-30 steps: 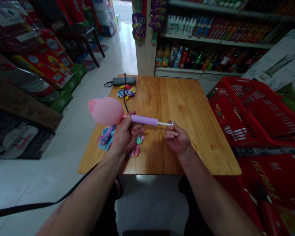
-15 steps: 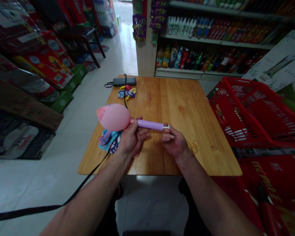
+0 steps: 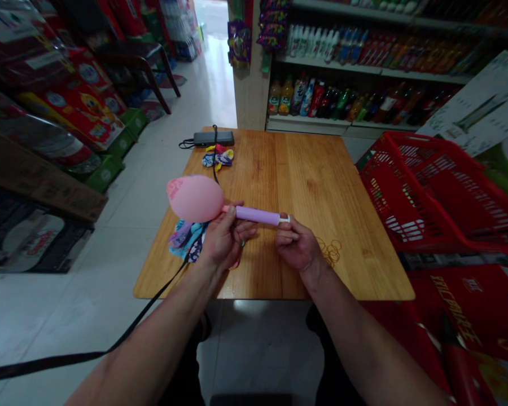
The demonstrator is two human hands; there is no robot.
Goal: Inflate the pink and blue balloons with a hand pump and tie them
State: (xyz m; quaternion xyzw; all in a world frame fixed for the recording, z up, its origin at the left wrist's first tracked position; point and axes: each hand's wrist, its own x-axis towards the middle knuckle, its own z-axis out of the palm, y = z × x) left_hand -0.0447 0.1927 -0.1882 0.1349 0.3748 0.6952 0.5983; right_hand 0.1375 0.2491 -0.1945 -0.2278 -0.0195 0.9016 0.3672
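Observation:
A partly inflated pink balloon [image 3: 197, 198] points left above the wooden table, its neck over the nozzle end of a purple hand pump [image 3: 257, 215]. My left hand [image 3: 225, 235] pinches the neck at that joint between thumb and fingers, with the other fingers loosely curled below the pump. Closed around the white handle at the pump's right end is my right hand [image 3: 297, 243]. The handle sits close to the purple barrel. Several uninflated patterned balloons [image 3: 185, 239] lie beneath the pink one, partly hidden by my left hand and wrist.
On the wooden table [image 3: 322, 186] are yellow rubber bands [image 3: 331, 252], more limp balloons [image 3: 218, 158] and a grey device [image 3: 214, 138] with a black cord. A black strap [image 3: 139, 321] crosses my left forearm. Red baskets [image 3: 440, 197] stand right; drink shelves [image 3: 364, 66] stand behind.
Both hands keep their hold on the balloon neck and pump handle. The whole view has shifted very slightly, and the balloon's tip sits a little higher.

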